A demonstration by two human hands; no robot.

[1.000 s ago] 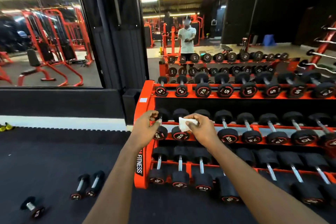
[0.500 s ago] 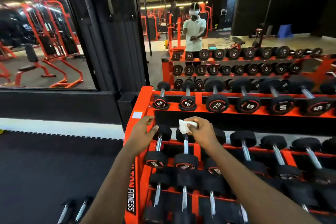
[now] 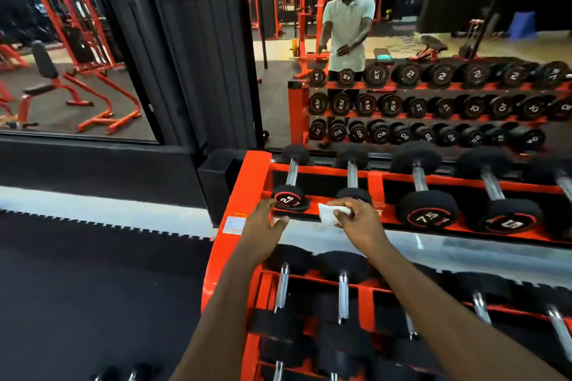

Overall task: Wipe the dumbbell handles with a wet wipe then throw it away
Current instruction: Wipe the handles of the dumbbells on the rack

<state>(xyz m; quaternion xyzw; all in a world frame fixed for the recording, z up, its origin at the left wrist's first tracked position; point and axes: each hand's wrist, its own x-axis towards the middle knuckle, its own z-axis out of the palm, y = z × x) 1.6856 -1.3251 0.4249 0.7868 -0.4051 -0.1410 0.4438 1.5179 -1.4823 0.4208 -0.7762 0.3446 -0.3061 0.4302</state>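
Orange rack (image 3: pixel 235 192), top tier: right hand (image 3: pixel 359 223) pinches the wet wipe (image 3: pixel 329 213), left hand (image 3: pixel 263 232) hovers open-fingered beside the leftmost dumbbell (image 3: pixel 289 199); a tug could roll it off.

One wide-angle camera, worn on the person's head, looks forward and down, close over dumbbells (image 3: pixel 427 210) on an orange rack (image 3: pixel 238 195), facing a wall mirror (image 3: pixel 402 40) beyond.

Wipe (image 3: pixel 328 214) now at top tier (image 3: pixel 464 183)
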